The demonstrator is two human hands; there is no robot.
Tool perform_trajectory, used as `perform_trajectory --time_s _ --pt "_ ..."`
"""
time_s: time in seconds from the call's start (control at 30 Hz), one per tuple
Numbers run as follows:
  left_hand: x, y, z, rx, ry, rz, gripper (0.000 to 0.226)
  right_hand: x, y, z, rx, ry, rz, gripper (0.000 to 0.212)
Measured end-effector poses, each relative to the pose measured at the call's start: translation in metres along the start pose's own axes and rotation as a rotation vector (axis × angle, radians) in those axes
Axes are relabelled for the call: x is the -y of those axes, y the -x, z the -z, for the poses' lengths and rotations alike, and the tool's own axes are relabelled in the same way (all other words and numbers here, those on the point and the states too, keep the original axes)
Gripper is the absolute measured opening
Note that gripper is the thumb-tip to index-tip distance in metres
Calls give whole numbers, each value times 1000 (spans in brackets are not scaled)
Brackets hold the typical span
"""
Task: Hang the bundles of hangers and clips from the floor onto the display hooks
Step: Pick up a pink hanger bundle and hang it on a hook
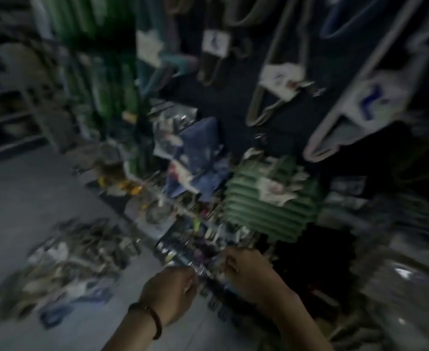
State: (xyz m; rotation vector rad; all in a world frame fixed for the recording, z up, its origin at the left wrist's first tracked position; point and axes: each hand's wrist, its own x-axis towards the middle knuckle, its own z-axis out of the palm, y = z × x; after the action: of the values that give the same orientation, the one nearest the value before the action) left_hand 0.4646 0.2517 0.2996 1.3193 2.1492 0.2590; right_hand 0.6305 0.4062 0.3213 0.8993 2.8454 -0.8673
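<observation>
The frame is dark and motion-blurred. My left hand [174, 291] and my right hand [249, 272] are low in the middle, both with fingers curled on a shiny packet of clips [195, 259] at the foot of the display. A heap of bundled hangers and clips [71, 262] lies on the grey floor to the left. Hanger bundles with white labels [281, 82] hang from hooks on the dark display wall above. A green ribbed bundle [266, 206] hangs just above my right hand.
Blue packets [198, 153] and other small goods crowd the lower hooks. Green items [102, 72] hang at the upper left, with shelving [11, 117] beyond. Clear plastic-wrapped goods [406, 287] sit at the right. Grey floor [31, 198] spreads to the left.
</observation>
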Motion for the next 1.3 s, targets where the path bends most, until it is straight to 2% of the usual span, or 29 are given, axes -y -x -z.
perform_trajectory --time_s 0.07,0.17,0.33,0.53,0.83,0.97,1.07,1.17,1.3 --pt "66 32 -13 53 52 101 26 36 -25 -49 102 -11 32 30" --pt "148 77 -17 87 143 218 28 89 -63 -118 235 -18 27 34" --pt "254 130 -8 -8 221 372 28 172 -113 -206 389 -73 52 32" --pt "343 149 16 -97 375 551 22 234 -186 -261 551 -87 63 31" --pt "474 34 72 -99 472 775 22 274 -400 -319 659 31 107 27" --pt "537 -30 99 -13 511 863 28 295 -513 -353 837 105 107 26" --pt "590 -77 110 -35 610 900 27 318 -599 -380 892 134 149 25" --pt "650 -120 97 -50 666 921 23 331 -676 -429 877 174 174 22" --pt "737 -169 44 16 715 944 25 326 -755 -518 897 209 132 26"
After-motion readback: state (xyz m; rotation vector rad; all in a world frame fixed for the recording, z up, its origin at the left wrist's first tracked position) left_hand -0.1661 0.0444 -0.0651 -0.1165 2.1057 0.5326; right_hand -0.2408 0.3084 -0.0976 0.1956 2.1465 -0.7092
